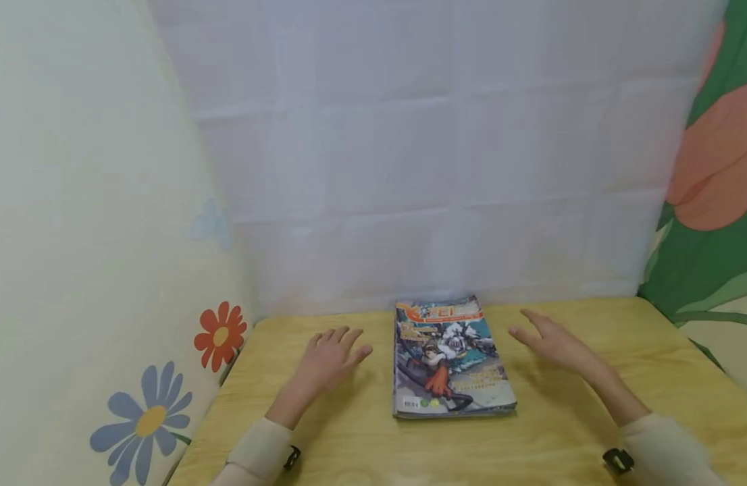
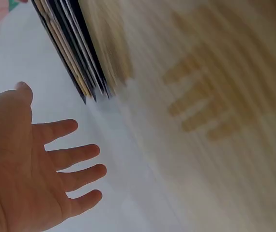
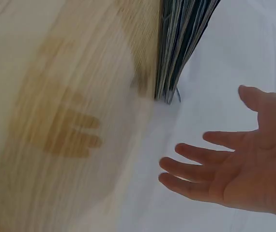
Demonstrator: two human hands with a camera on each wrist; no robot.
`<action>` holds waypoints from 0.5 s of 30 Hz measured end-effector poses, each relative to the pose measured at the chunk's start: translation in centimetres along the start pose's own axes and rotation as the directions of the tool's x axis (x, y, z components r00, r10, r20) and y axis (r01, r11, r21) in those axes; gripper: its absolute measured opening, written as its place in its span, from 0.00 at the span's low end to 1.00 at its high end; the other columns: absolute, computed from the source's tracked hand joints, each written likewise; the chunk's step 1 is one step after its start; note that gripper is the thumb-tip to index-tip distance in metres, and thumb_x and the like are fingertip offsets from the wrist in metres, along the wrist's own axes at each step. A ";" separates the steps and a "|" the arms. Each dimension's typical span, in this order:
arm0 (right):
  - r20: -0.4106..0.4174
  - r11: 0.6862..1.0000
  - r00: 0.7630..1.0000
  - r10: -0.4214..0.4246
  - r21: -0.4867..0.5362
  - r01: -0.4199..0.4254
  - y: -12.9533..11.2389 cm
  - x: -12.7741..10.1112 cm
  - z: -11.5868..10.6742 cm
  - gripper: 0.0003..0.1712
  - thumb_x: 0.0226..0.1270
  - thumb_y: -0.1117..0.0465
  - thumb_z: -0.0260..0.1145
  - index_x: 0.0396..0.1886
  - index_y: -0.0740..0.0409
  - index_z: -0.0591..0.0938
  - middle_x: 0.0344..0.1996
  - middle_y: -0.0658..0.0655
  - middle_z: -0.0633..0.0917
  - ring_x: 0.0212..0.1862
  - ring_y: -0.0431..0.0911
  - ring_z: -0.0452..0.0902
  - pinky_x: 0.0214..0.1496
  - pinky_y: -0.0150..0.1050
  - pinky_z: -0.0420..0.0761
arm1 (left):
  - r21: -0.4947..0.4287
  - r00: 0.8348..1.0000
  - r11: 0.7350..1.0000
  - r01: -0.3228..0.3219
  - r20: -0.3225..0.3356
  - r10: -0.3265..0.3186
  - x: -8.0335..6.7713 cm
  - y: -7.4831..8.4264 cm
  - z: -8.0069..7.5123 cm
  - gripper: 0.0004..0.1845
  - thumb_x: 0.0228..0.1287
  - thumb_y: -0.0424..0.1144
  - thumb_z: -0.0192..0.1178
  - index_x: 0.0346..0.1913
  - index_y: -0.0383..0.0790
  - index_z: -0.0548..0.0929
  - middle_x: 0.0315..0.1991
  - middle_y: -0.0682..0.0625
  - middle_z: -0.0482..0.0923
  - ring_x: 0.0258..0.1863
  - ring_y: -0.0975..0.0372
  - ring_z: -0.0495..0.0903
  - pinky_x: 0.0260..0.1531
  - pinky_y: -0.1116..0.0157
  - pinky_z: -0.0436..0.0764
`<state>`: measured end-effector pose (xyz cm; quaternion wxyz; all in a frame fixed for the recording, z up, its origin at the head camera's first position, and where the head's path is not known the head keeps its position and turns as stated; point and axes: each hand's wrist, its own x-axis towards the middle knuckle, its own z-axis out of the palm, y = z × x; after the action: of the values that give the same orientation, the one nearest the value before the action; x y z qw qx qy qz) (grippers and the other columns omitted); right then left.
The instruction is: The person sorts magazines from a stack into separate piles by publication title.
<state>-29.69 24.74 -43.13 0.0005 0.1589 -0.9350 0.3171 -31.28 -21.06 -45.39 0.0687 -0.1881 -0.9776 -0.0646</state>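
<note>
open hands [image 1: 333,354] flanking magazine stack [image 1: 449,358]

table [image 2: 215,111]: motion-blurred in both wrist views | magazine [image 3: 181,43]: cut off at top edge | cover text: unreadable

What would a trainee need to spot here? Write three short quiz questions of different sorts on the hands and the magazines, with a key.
1. True or false: the left hand grips the stack of magazines.
2. Multiple choice: where does the stack lie on the wooden table? A) between the two hands B) left of both hands C) under the right hand
3. Fill in: the fingers of both hands are ____ (spread or curled).

Key:
1. False; it touches nothing of the stack and is apart from it.
2. A
3. Spread; both wrist views show open palms holding nothing.
</note>
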 end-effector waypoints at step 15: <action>-0.113 0.987 0.992 -0.048 0.146 0.065 -1.9 0.8 3.5 0.22 0.76 0.61 0.63 0.60 0.75 0.76 0.48 0.71 0.83 0.45 0.62 0.83 0.42 0.50 0.86 | -0.407 1.000 0.913 0.016 0.017 -0.009 1.1 4.7 -0.3 0.23 0.79 0.47 0.54 0.64 0.32 0.78 0.48 0.41 0.84 0.45 0.52 0.83 0.44 0.53 0.83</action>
<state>-29.58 20.98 -44.72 0.0487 0.1675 -0.9022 0.3944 -30.54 -16.38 -44.42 0.0205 -0.1924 -0.9445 -0.2655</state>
